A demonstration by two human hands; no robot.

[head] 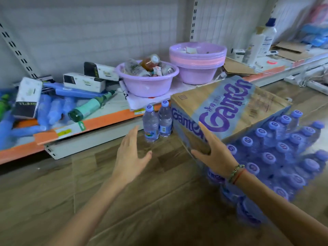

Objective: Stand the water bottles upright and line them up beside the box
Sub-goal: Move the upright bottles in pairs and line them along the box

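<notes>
My right hand [215,153], nearest the lens, has its grip spread wide, fingers apart, palm against the near corner of the box [229,110]; it clamps on nothing. My left hand [130,153] hovers open over the floor [124,201], just left of the box, empty.

The box is the largest item: printed cardboard, tilted, its open end spilling shrink-wrapped bottles [276,157] lying on their sides to its right, caps toward me. Judged heavy as a whole and soft at the torn flaps; not to be lifted by the cardboard.

Two standing bottles [157,121] are upright, touching each other, just left of the box's far corner, against the shelf [99,121] edge. The row has begun there.

Each bottle is judged light, thin-walled and springy, the film smooth and likely slippery. Best hold: round the mid-body at the label, firm without crushing; the cap is too narrow to steady it.
</notes>
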